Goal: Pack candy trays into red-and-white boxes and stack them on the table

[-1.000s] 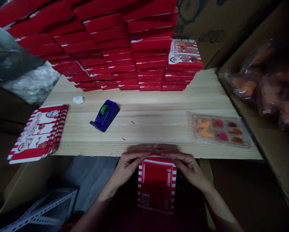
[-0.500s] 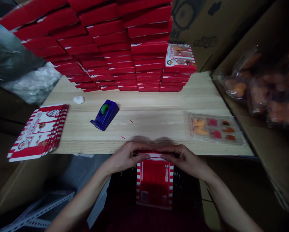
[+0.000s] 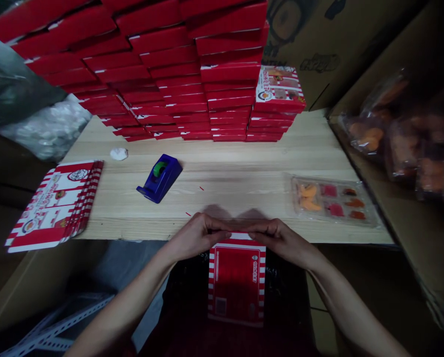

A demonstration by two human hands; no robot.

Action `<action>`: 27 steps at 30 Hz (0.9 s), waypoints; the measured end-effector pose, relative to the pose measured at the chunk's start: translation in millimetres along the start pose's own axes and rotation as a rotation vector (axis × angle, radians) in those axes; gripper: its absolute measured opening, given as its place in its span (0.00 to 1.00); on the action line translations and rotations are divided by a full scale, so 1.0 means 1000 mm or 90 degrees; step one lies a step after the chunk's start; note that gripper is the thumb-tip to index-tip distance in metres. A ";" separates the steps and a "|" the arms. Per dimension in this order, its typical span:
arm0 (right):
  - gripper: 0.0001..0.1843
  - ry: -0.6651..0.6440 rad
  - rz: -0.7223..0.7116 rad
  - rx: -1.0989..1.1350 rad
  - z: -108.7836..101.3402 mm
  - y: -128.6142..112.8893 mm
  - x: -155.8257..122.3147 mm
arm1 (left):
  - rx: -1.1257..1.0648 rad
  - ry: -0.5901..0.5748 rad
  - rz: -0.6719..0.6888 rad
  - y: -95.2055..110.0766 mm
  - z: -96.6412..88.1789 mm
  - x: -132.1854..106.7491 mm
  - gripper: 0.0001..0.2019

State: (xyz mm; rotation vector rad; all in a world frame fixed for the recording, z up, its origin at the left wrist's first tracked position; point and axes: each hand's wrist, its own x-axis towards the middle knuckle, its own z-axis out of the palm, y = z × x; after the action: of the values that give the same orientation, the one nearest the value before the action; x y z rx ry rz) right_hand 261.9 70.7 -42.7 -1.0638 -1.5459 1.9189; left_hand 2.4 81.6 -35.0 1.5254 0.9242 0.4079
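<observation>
A red cardboard box [image 3: 237,282] with white-striped sides hangs in front of the table's near edge, its printed face towards me. My left hand [image 3: 197,235] pinches its top edge near the left corner, thumb on the near side. At the right corner my right hand [image 3: 281,240] pinches the same edge in the same way. The far side of the box is hidden. Beyond the hands, a blue tape dispenser [image 3: 160,178] with a green core stands on the table, and a clear plastic tray [image 3: 333,201] of small orange, pink and brown pieces lies to the right.
Red boxes [image 3: 177,74] are stacked high along the back of the wooden table [image 3: 237,168]. Flat striped cartons [image 3: 58,203] overlap at the left edge, near a small white lump [image 3: 118,153]. Bagged orange pieces [image 3: 404,144] fill a carton at right.
Both hands still hold the box's top edge. The white top strip now lies flatter and shows more fully between the fingers. The view has shifted slightly.
</observation>
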 end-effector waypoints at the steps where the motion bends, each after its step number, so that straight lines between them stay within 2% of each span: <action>1: 0.16 -0.019 -0.002 -0.002 -0.002 -0.001 0.000 | 0.003 -0.009 -0.003 0.001 -0.002 0.000 0.13; 4: 0.16 -0.048 -0.003 0.003 -0.008 -0.001 0.001 | 0.012 -0.031 -0.001 0.004 -0.005 0.000 0.12; 7: 0.14 -0.005 0.016 0.010 -0.007 0.003 0.002 | 0.066 -0.015 -0.001 0.005 -0.006 -0.002 0.11; 11: 0.15 0.061 0.009 0.000 0.004 0.009 -0.002 | 0.113 0.006 0.002 0.005 -0.005 -0.009 0.12; 15: 0.18 0.058 0.007 -0.005 0.012 0.009 -0.015 | 0.111 0.013 0.017 0.011 -0.005 -0.016 0.11; 20: 0.20 0.059 -0.006 -0.116 0.015 0.003 -0.037 | 0.164 -0.006 0.071 0.027 -0.003 -0.030 0.13; 23: 0.22 0.051 -0.017 -0.195 0.019 -0.003 -0.049 | 0.195 0.004 0.067 0.029 0.000 -0.044 0.17; 27: 0.22 0.048 -0.024 -0.221 0.022 -0.003 -0.055 | 0.192 0.004 0.052 0.028 -0.003 -0.053 0.20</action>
State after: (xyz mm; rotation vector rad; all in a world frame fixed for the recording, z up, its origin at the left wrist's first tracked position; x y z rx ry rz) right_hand 277.2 17.1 -23.1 -1.2211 -1.8858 1.6010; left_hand -23.3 46.2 5.4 1.8415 0.9612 0.3425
